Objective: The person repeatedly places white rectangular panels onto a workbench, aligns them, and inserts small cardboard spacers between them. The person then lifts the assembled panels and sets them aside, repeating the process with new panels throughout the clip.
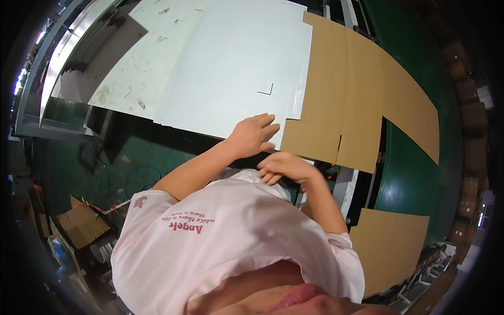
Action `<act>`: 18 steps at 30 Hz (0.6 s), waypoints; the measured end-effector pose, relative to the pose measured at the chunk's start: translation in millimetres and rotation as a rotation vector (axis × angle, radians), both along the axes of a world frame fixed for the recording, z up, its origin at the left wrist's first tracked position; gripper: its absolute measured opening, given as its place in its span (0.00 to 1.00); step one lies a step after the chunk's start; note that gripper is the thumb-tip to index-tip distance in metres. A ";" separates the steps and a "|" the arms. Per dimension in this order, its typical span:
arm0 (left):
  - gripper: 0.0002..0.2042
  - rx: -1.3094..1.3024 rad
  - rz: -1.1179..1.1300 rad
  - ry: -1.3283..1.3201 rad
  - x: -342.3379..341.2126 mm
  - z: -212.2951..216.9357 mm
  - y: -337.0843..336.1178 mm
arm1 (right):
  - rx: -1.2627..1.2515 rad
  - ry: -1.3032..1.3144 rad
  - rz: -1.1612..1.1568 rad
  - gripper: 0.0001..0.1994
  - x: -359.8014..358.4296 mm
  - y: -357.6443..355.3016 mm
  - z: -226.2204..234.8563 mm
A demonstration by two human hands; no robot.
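Note:
A large white sheet (226, 63) lies flat on the work surface before me, with a small dark L-shaped mark and a glossy strip along its right edge. Its right side meets a brown cardboard sheet (341, 79) with stepped edges and a short slit. My left hand (254, 136) rests at the white sheet's near edge, palm down, fingers stretched out. Close to my body, just right of it and off the sheets, is my right hand (287, 167). Its fingers are loosely bent, slightly blurred, and nothing shows in them.
A scuffed pale board (136, 79) lies left of the white sheet, near a metal frame (31, 113). Another cardboard sheet (391, 247) sits at my right. Cardboard boxes (81, 223) and thin cables lie on the green floor at left; more boxes are stacked far right.

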State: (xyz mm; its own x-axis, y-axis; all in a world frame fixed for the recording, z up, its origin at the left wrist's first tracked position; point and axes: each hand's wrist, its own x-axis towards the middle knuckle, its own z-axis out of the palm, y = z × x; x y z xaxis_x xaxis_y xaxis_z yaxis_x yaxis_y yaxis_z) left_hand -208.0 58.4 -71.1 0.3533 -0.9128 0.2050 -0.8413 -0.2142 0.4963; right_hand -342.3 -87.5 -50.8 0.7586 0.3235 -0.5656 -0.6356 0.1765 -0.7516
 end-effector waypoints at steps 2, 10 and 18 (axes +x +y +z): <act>0.30 0.126 0.022 -0.138 -8.5 4.5 -4.0 | -0.162 -0.223 -0.409 0.11 -13.6 -62.8 14.2; 0.23 0.146 -0.072 -0.294 -16.8 13.4 -29.4 | -1.452 -0.170 -0.744 0.25 -53.0 -337.1 -19.8; 0.13 0.141 -0.094 -0.192 -21.1 -4.3 -28.4 | -0.905 -0.709 -0.370 0.19 46.7 -200.4 116.0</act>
State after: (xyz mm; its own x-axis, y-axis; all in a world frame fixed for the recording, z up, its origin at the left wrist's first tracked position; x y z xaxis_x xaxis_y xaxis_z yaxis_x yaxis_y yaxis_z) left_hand -229.1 30.0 -75.3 0.2321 -0.9641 0.1288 -0.9368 -0.1859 0.2965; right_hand -295.6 -287.8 65.2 0.9553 -0.2767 0.1045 -0.0538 -0.5100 -0.8585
